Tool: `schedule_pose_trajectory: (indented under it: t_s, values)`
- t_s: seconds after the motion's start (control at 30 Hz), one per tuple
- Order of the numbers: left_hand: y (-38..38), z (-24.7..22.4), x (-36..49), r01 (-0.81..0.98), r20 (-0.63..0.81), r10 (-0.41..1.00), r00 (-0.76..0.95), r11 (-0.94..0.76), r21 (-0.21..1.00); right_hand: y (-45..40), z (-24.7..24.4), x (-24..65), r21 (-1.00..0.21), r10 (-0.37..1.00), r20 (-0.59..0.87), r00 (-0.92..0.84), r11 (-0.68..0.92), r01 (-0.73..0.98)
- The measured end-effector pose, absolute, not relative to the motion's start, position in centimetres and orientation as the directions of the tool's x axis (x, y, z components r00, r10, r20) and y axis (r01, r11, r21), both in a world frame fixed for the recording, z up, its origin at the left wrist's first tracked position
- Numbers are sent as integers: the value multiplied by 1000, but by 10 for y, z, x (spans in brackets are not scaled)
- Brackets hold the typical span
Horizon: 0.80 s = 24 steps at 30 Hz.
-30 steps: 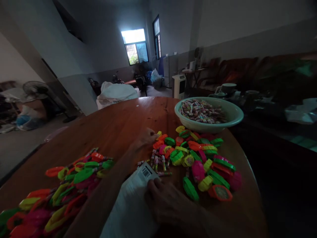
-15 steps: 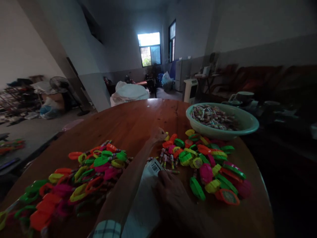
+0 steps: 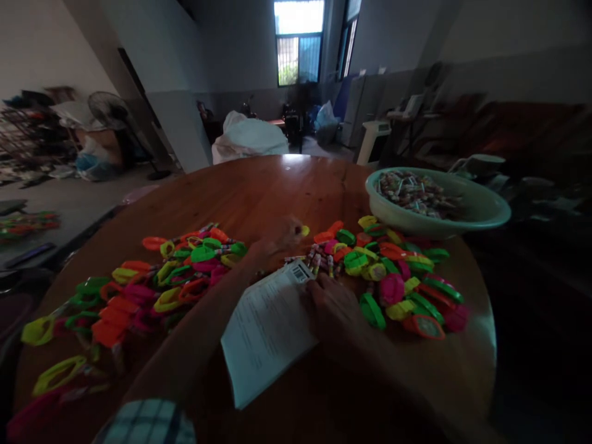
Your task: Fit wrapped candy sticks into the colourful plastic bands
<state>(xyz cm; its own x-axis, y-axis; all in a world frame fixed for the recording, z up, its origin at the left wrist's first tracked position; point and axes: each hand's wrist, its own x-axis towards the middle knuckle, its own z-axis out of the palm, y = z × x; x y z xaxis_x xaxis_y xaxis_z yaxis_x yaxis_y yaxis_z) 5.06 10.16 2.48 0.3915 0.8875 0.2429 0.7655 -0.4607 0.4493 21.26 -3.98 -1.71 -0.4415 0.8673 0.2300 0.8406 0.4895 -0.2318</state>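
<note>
My left hand (image 3: 283, 234), smeared by motion, is stretched over the middle of the table, its fingers closed on a small yellow plastic piece (image 3: 305, 230). My right hand (image 3: 337, 303) grips the right edge of a white printed paper stack (image 3: 271, 327) with a barcode at its top corner. Just beyond the stack lie several wrapped candy sticks (image 3: 329, 264). To the right spreads a pile of bright plastic toy pieces (image 3: 392, 288), watch-like in shape. On the left is another heap of ring-shaped plastic toys (image 3: 139, 295), with wrapped sticks among them.
A pale green basin (image 3: 481, 206) filled partly with wrapped lollipops (image 3: 419, 192) stands at the right edge of the round wooden table (image 3: 250, 191). Behind the table are a large white sack (image 3: 252, 137) and an air cooler (image 3: 374, 142). A standing fan (image 3: 108, 108) is at the left.
My left hand has drawn the yellow piece leftward, away from the right pile. The paper stack shows more fully beneath my arms. The view has tilted down.
</note>
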Motion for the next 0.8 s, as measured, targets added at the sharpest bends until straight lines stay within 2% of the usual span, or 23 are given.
schedule_pose_trajectory:
  t_s: [0.13,0.27,0.47,0.67,0.8]
  values:
    - [41,30,12,790,211,863,460,-506,346,-35,-17,213,-226,856,186,-482,515,827]
    - [-2,28,-9,777,211,822,529,-569,269,-34,-23,221,-273,840,250,-481,538,797]
    - [-4,12,-9,775,208,808,552,-588,231,-30,-29,226,-259,797,284,-533,599,758]
    - [-4,10,-7,793,209,813,543,-579,190,-6,-31,207,-360,726,434,-534,683,635]
    - [-7,10,-7,802,209,823,529,-565,193,9,-33,200,-377,668,496,-555,742,555]
